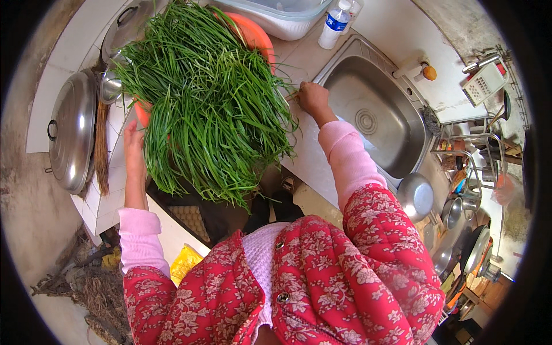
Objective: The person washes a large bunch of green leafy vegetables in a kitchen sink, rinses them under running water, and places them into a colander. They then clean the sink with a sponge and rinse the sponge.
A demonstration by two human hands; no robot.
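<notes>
A large heap of long, thin green leaves, like garlic chives (215, 112), fills and overhangs an orange plastic basin (258, 39) in front of me. The near leaves droop past the counter edge. My left hand (134, 144) is upright at the heap's left side, fingers apart, close to the basin's left rim; its thumb side is partly hidden by leaves. My right hand (314, 99) is curled over the counter between the heap and the steel sink (366, 112). Thin blades reach its fingertips, but whether it grips them is unclear.
A metal pot lid (73, 131) and a straw brush (102, 151) lie at left. A white tub (289, 21) and a plastic bottle (334, 26) stand behind. Beside the sink are a tap (409, 69) and a metal bowl (415, 196). Firewood (95, 284) lies lower left.
</notes>
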